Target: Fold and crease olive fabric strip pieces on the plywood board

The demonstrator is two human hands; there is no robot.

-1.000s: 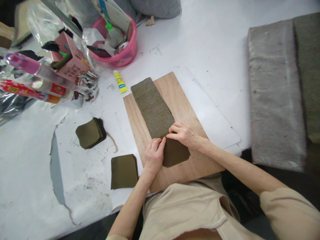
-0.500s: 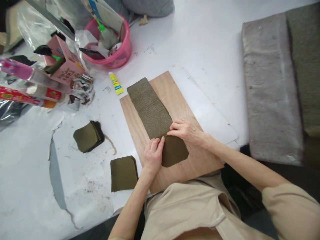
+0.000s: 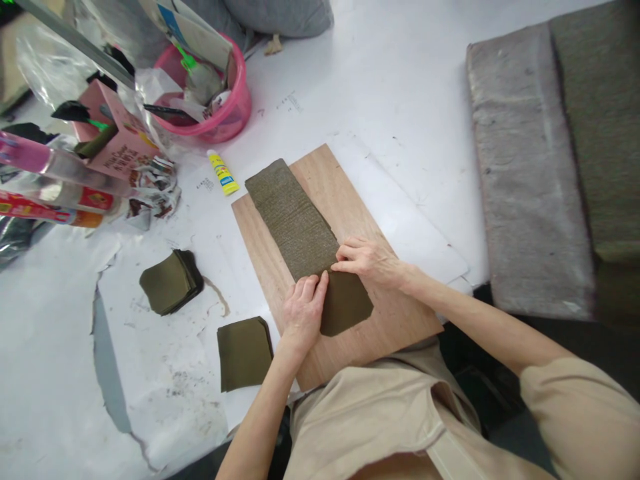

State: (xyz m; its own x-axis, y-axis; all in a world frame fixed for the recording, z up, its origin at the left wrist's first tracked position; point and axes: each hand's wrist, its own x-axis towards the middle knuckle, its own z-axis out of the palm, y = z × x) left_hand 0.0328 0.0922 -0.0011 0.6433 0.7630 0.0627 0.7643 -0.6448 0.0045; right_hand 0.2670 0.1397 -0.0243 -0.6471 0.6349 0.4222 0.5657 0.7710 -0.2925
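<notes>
A long olive-grey textured fabric strip [image 3: 293,220] lies slantwise on a thin wooden board [image 3: 350,200]. At its near end is a smooth dark olive piece [image 3: 346,307] with cut corners, its upper edge meeting the strip. My left hand [image 3: 303,307] is closed at the left end of that edge, thumb and fingertips pressed on the join. From the other side, my right hand [image 3: 365,263] pinches the same edge, its fingers curled. Both sets of fingertips nearly meet. Whether the two pieces are joined beneath my fingers is hidden.
Two stacks of olive pieces, a farther stack [image 3: 170,281] and a nearer stack [image 3: 244,355], lie left of the board. A yellow glue tube [image 3: 223,173] rests beyond it. A pink basket [image 3: 240,110], bottles [image 3: 65,163] and a grey padded bundle [image 3: 530,173] stand around.
The view has shifted slightly, so the surroundings sit a little farther left. Both hands keep their hold at the join, with hardly any movement against the board.
</notes>
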